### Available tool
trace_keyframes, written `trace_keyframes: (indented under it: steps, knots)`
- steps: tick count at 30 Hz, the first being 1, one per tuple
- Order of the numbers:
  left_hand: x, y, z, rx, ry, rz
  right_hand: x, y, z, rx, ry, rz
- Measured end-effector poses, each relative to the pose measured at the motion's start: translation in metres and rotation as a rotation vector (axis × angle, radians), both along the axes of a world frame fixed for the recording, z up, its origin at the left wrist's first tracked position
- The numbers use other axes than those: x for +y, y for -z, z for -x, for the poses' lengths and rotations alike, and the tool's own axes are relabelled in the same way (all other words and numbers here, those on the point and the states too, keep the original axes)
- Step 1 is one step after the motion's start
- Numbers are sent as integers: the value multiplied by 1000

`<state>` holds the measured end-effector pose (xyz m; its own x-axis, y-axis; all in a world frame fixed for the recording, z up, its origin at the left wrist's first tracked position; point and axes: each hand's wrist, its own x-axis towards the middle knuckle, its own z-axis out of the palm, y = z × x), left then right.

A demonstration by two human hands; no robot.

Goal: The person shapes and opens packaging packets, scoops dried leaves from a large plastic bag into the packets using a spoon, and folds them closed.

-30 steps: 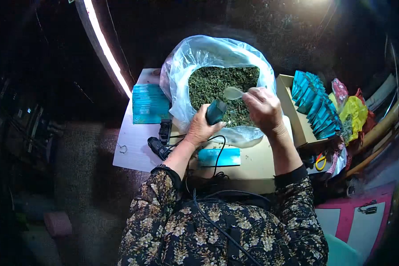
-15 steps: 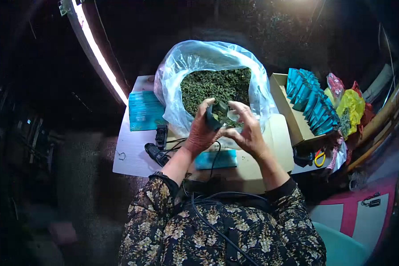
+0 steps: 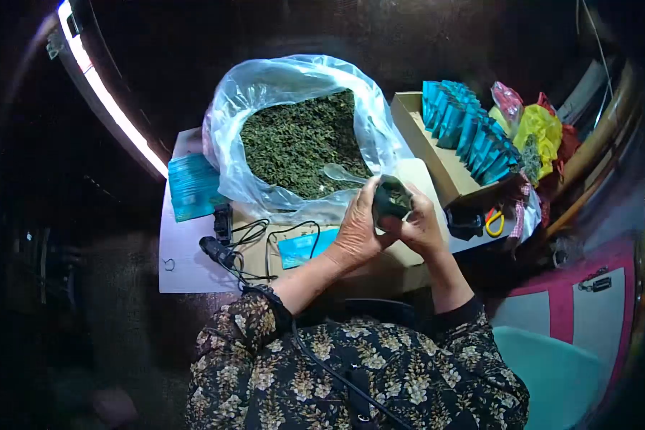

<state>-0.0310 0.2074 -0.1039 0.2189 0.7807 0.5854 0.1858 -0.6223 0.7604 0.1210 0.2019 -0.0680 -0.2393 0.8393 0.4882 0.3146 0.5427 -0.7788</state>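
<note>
From my remote seat I watched a white surface point(image 3: 183, 276) partly covered by a sheet of cardboard point(image 3: 421, 173). The largest thing on it was the clear plastic bag point(image 3: 226, 154), its mouth spread wide around a mass of dried green leaves point(image 3: 287, 143). To its right stood the cardboard box point(image 3: 426, 152) with a row of teal packets point(image 3: 455, 118) leaning against one another, and beyond that a yellow plastic bag point(image 3: 537, 132). A stack of flat teal packets point(image 3: 193, 188) lay by the bag's left side, and another flat packet point(image 3: 294, 251) lay in front of it.

The left hand point(image 3: 358, 233) and right hand point(image 3: 424, 229) had come together at the bag's near right edge. Both grips were closed on one dark green pouch point(image 3: 393, 201), fingers wrapped around opposite sides, its open mouth facing up toward my camera.

What had just changed was the small translucent spoon point(image 3: 337, 171): a second earlier the right hand had carried it above the leaves. Now its bowl lay over the leaves, with the handle pointing toward the left fingertips; I could not tell whether they touched it. I judged that this let the right hand join in steadying the pouch.
</note>
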Motion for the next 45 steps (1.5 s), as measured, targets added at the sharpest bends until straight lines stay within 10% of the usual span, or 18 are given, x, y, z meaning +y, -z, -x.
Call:
trace_keyframes:
  steps: [25, 45]
  knots:
    - [6, 40, 2, 75, 160, 302, -7, 58, -25, 40, 88, 187]
    - [6, 34, -9, 274, 7, 19, -17, 55, 4, 235, 477, 148]
